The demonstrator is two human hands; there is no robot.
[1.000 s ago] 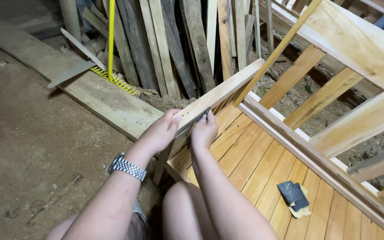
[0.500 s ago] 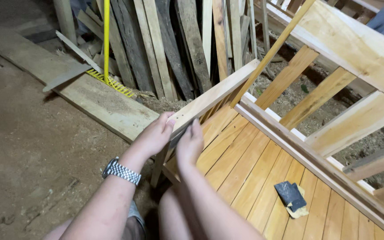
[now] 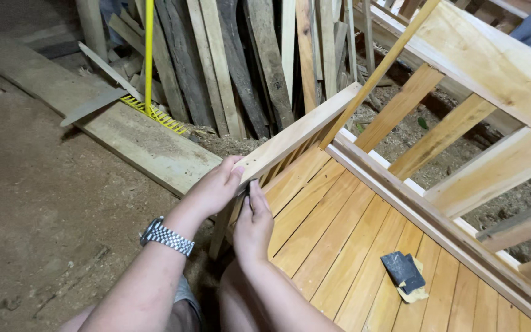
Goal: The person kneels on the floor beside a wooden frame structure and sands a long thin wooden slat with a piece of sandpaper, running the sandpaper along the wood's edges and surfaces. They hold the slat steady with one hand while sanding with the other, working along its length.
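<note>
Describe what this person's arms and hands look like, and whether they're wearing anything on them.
Both forearms are bare, with no sleeves and no gloves. The left hand has a silver metal link-bracelet wristwatch at its wrist. The right hand wears nothing visible: no watch and no ring that can be made out. Fingernails look short and unpainted.

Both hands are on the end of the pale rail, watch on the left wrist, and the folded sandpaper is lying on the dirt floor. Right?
Not quite: in the head view the sandpaper lies on the slatted wooden panel, not on dirt. The left hand and right hand do grip the rail's end, wristwatch on the left.
</note>
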